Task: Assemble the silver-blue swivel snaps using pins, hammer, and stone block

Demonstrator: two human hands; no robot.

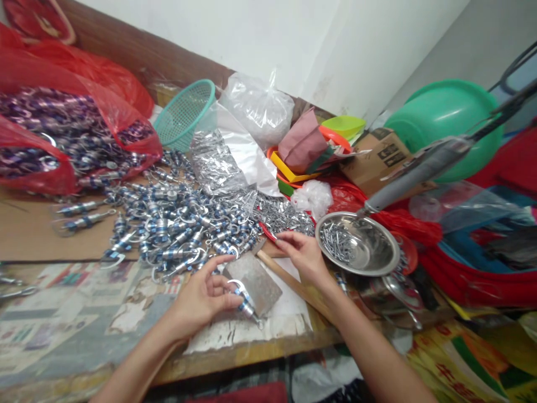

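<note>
From where I stand, the left hand is curled, thumb and fingers closed on one hook, a slim metal cylinder with blue bands and a curved, pale end. It is tilted over a slab, flat, grey and dull. The right hand has its fingers drawn nearly together by a heap of small, shiny clips; I can't tell whether it grips anything. A smooth wooden handle slants beneath that wrist. Left of the slab sprawls a glinting, tangled pile of similar hooks. On the right, a round, polished steel bowl holds thin metal pins. The counter has a worn wooden edge and torn paper on top. Farther out sit a thin, crinkled red bag stuffed with metal pieces, a teal mesh basket of plastic, a cardboard box and a glossy green basin.
</note>
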